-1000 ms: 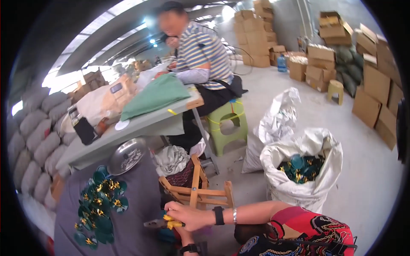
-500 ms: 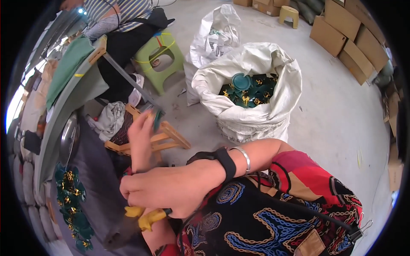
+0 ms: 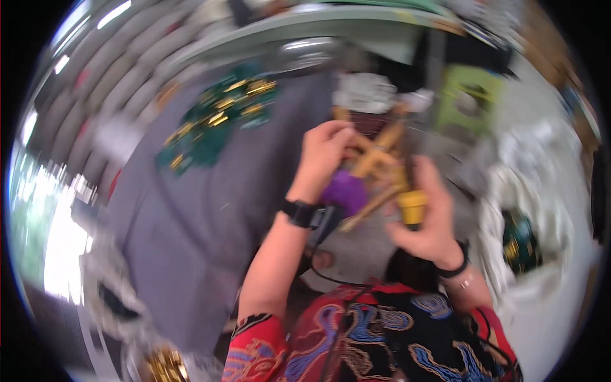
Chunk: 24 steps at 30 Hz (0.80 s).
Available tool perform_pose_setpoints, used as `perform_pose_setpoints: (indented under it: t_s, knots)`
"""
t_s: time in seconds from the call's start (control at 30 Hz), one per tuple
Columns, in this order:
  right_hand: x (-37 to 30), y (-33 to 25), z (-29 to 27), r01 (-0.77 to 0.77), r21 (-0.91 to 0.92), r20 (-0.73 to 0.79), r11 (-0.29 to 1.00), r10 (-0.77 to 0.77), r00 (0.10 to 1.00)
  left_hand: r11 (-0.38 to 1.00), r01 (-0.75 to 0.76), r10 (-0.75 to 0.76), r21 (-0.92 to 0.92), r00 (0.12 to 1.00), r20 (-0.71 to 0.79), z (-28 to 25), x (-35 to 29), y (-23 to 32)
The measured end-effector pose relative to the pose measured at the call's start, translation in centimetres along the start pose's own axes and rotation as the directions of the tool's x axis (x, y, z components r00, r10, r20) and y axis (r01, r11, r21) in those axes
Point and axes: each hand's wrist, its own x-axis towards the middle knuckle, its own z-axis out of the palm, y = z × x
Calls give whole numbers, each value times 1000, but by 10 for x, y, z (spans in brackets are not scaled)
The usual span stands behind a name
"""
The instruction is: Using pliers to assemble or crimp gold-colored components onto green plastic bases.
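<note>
The picture is smeared by motion. My left hand [image 3: 323,156] hovers at the right edge of the grey cloth [image 3: 203,254], its fingers curled together. Whatever they may hold is too blurred to make out. Just below hangs a purple thing [image 3: 347,191], perhaps cloth; whether the hand touches it I cannot tell. To the right, my right hand [image 3: 434,213] is closed around a yellow-handled tool [image 3: 412,205] with a dark, narrow part pointing away from me. Dark green pieces with shiny gold parts [image 3: 219,118] lie grouped on the cloth, left of my hands.
A wooden crossed-leg frame [image 3: 375,159] stands beyond and between my hands. At the right is a white sack [image 3: 490,235] with green-and-gold pieces inside. A green stool [image 3: 470,95] stands far right, a shiny metal dish [image 3: 309,54] at the cloth's far edge. Grey sacks [image 3: 121,70] are stacked left.
The view has swung left, toward the grey cloth. My hands, which overlapped before, are now apart. The yellow-handled tool now points away from me in my right hand.
</note>
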Motion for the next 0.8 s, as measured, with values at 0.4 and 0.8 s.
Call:
perform_pose_setpoints:
  t_s: [0.4,0.8]
  knots:
    - [20,34,60,-64,189,87,980,48,995,455,692,230,561,517,-824,-360,-59,91]
    - [30,52,76,-178,141,51,974,173,984,136,671,499,729,589,-635,-530,-47,14]
